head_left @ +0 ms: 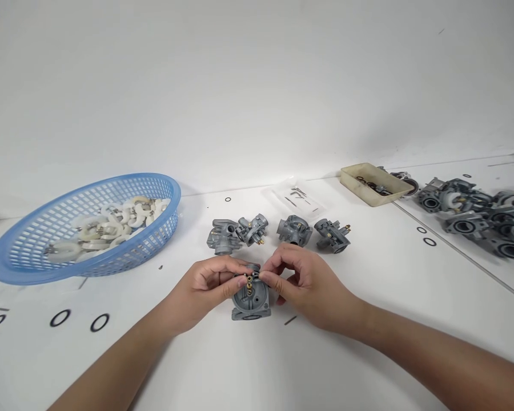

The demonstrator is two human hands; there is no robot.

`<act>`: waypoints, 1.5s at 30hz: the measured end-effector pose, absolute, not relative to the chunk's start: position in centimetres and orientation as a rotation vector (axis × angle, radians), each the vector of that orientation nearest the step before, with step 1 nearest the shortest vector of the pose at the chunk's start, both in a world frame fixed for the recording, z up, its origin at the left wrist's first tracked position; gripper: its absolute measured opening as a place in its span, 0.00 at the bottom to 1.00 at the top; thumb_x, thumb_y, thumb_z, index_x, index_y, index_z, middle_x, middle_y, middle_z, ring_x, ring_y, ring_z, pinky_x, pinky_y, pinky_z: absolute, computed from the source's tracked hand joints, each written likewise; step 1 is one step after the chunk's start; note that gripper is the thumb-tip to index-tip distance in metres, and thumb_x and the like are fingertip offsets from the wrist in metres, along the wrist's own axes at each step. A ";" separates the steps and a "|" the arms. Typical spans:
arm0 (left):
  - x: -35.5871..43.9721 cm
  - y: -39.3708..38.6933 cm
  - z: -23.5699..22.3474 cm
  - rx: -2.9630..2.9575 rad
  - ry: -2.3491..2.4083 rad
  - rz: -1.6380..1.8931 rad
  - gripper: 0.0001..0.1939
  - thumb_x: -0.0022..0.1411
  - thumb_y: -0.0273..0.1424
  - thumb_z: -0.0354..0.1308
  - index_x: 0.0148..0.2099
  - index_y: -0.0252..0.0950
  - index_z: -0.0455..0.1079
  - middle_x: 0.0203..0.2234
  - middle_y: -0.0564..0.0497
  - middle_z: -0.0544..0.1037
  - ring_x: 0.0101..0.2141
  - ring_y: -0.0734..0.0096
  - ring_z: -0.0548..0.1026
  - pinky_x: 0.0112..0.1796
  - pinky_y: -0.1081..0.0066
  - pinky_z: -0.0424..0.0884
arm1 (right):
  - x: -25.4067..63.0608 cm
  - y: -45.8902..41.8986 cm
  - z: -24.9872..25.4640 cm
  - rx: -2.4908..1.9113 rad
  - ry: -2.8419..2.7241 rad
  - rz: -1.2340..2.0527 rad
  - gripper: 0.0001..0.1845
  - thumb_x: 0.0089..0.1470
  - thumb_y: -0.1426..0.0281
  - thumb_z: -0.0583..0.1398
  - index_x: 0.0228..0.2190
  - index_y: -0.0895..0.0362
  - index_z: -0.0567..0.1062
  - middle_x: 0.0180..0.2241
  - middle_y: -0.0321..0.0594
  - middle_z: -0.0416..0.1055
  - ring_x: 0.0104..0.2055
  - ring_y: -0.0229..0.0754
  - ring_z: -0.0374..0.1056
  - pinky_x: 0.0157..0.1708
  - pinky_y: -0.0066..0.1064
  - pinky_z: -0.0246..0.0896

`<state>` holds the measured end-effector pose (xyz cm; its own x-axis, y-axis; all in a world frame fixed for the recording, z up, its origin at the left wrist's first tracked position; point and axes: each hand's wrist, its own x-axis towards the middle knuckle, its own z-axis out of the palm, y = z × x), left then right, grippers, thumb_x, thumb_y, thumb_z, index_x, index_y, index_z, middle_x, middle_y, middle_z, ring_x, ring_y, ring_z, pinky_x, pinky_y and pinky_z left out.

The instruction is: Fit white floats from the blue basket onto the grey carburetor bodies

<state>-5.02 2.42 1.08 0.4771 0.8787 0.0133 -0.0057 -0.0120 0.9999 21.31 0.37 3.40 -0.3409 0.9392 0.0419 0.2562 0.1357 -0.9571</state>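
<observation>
A grey metal carburetor body (262, 297) is between my hands, its open bowl side facing me and brass jets (249, 285) showing in the middle. My left hand (192, 294) grips it from the left, thumb at the jets and fingers round the far side. On the right, my right hand (312, 285) has thumb and index finger pinched at the body's upper edge. Whatever sits in that pinch is too small to name. Just beyond my fingers lie more carburetor bodies, among them one at the left (223, 237) and one at the right (333, 236).
To the left stands a blue basket (83, 268) of white plastic floats (111, 225). Small pins lie on a clear bag (278, 200) at the back. A cream tray (370, 197) holds small dark parts. Carburetors (466, 222) pile up at right. Black rings (100, 322) dot the table.
</observation>
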 end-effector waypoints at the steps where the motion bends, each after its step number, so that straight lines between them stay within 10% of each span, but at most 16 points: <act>1: -5.0 2.4 1.1 1.411 0.828 0.850 0.15 0.70 0.46 0.76 0.50 0.42 0.88 0.48 0.45 0.89 0.47 0.62 0.87 0.47 0.65 0.85 | 21.3 0.3 3.4 -1.153 -1.695 1.265 0.11 0.70 0.59 0.68 0.37 0.52 0.84 0.44 0.41 0.77 0.35 0.41 0.79 0.31 0.32 0.82; 45: -4.7 1.8 1.6 1.506 0.818 0.871 0.08 0.72 0.42 0.74 0.49 0.47 0.89 0.42 0.48 0.88 0.40 0.71 0.84 0.41 0.78 0.83 | 22.3 0.6 4.8 -1.094 -1.943 0.936 0.08 0.69 0.66 0.71 0.35 0.52 0.83 0.37 0.35 0.78 0.38 0.39 0.74 0.32 0.29 0.65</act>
<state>-4.67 1.76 1.65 0.4806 0.8735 0.0779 0.0222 -0.1009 0.9946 22.28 0.60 4.76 -0.3919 0.8921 0.2251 0.3798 0.3797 -0.8435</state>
